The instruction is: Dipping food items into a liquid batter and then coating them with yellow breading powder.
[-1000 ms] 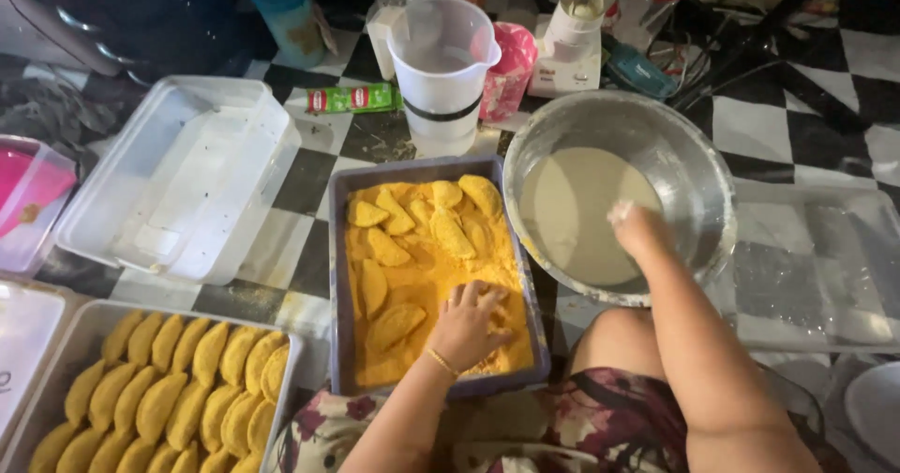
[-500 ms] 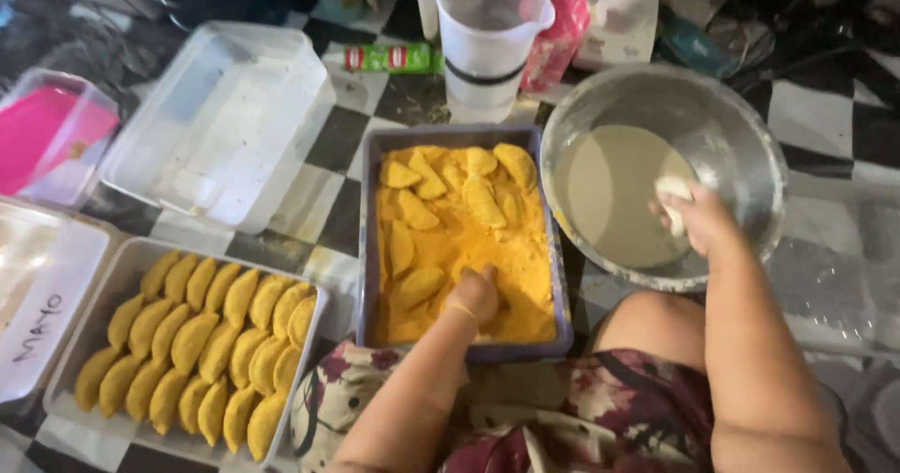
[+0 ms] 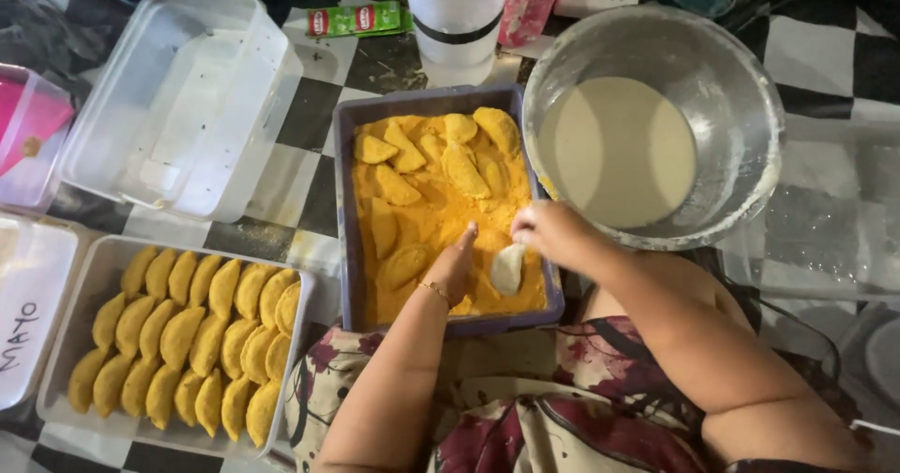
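Holding wet pastry (image 3: 507, 269) pinched in right hand (image 3: 547, 232) above crumb tray (image 3: 343, 201), left hand (image 3: 454, 265) flat in crumbs; risking batter drips clumping coating, pastry slipping.

It was a home kitchen floor: black-and-white tiles (image 3: 797, 51) lay under a batter bowl (image 3: 741, 89), with crumb tray (image 3: 349, 210) beside it.

A pale, batter-coated half-moon pastry (image 3: 507, 268) hangs tilted over orange crumbs in the grey tray (image 3: 345, 210), which holds several crumb-coated pastries (image 3: 441, 159).
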